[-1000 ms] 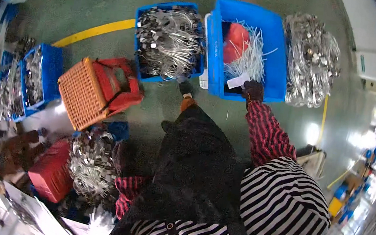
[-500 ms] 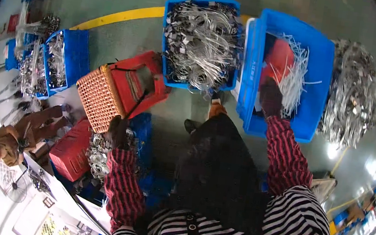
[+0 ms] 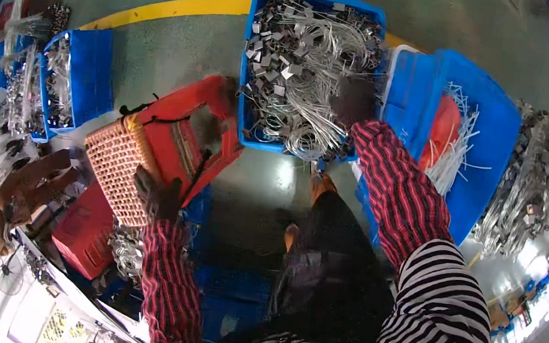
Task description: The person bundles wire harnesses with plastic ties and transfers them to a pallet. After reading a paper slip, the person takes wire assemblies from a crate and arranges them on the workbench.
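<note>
My right hand, in a dark glove and a red striped sleeve, reaches into the middle blue bin and lies on its tangle of grey wire harnesses; its grip is hidden. My left hand, also gloved, has its fingers apart at the near edge of an orange woven basket, beside a red crate. It holds nothing that I can see.
To the right, a second blue bin holds a red bag and white ties, with a bagged wire heap beyond. A blue bin stands left. A person in brown works lower left. A yellow line crosses the floor.
My right hand has left the bin with the white ties and gone into the middle bin of harnesses. My left hand has come up to the orange basket.
</note>
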Action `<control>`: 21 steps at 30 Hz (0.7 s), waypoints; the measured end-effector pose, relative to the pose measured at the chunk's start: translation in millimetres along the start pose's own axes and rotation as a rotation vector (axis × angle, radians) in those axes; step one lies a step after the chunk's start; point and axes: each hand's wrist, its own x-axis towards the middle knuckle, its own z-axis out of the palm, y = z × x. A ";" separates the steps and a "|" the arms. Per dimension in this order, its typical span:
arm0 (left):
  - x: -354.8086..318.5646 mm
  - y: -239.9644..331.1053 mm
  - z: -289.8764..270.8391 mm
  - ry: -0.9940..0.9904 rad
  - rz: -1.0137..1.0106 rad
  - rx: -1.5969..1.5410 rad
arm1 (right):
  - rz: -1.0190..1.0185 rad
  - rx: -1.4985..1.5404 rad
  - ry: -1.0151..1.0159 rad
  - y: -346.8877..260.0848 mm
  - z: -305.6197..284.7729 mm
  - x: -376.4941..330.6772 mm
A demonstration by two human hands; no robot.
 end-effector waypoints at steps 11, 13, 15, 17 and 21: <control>2.5 -24.0 43.0 0.350 0.176 0.492 | -0.028 -0.284 0.121 8.4 103.8 81.8; 1.8 -22.2 42.9 0.346 0.189 0.508 | -0.049 -0.272 0.091 -1.4 83.3 80.3; 3.2 -19.1 43.5 0.314 0.119 0.522 | 0.007 -0.304 0.059 -8.2 72.0 81.0; 4.5 -18.6 43.3 0.325 0.122 0.540 | 0.068 -0.334 0.034 -2.3 62.8 84.4; 5.1 -26.6 43.7 0.345 0.181 0.529 | 0.022 0.026 -0.177 16.0 47.5 87.5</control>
